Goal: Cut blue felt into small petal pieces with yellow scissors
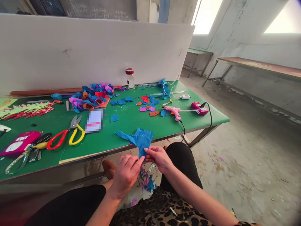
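Observation:
A sheet of blue crepe paper (143, 137) hangs over the near edge of the green table, with a twisted strip trailing to the left. Its lower end is pinched between my left hand (128, 172) and my right hand (158, 158), just off the table edge. The left fingers are curled, with thumb and forefinger at the paper. On the right, thumb and fingers close on the same end from the other side. Beyond the paper lie a small blue paper square (114, 118) and a pink glue gun (173, 112) with a glue stick in its back.
Red-and-yellow-handled scissors (70, 131) and a magenta box (21, 142) lie at left on the green table (101, 141). Paper flowers (94, 97) and a jar (130, 78) stand farther back. A power socket box (199, 108) is at right; its cable drops over the edge. Paper scraps (148, 182) litter the floor.

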Available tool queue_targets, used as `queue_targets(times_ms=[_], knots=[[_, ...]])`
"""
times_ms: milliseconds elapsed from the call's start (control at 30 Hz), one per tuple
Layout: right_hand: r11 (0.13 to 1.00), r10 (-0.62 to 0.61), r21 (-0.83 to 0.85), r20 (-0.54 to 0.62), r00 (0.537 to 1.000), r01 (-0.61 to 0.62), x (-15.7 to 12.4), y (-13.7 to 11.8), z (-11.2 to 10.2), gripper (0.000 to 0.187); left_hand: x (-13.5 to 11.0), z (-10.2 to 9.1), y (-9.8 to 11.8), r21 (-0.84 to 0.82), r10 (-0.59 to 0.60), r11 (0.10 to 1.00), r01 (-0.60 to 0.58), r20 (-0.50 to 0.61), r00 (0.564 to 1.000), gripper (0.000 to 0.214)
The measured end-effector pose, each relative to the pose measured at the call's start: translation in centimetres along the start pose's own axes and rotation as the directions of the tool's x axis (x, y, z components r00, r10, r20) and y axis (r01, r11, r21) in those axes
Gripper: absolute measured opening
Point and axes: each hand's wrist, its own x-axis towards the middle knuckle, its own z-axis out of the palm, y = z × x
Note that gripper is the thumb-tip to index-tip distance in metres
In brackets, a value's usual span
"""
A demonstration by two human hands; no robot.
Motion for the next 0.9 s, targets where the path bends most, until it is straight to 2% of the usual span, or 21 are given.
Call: queue_targets(times_ms=[100,167,333,467,900], knots=[[0.999,0.043,-0.016,0.008,0.999,-0.043,-0.1,0.6,0.0,0.048,-0.3,-0.8,-0.6,-0.108,-0.165,0.981,0.162,-0.017,0.986,0.021],[0.997,0.068,-0.025,0.020,0.997,-0.068,-0.3,0.9,0.0,0.049,-0.2,-1.1,-1.1,-0.100,-0.203,0.975,0.198,-0.047,0.978,0.016],[0.997,0.076,-0.022,0.036,0.996,-0.075,-0.7,0.8,0.3,0.049,0.4,-1.0,-1.8,-0.003,-0.070,0.998,0.070,0.001,0.998,0.020],[0.996,0.086,-0.008,0.040,0.996,-0.085,-0.8,0.7,0.4,0.049,0.7,-0.9,-1.9,0.015,-0.005,1.000,0.005,0.028,1.000,0.022],[0.993,0.109,0.033,0.048,0.993,-0.110,-0.6,1.1,0.3,0.046,0.5,-1.0,-1.3,-0.021,0.013,1.000,-0.012,0.033,0.999,0.018]])
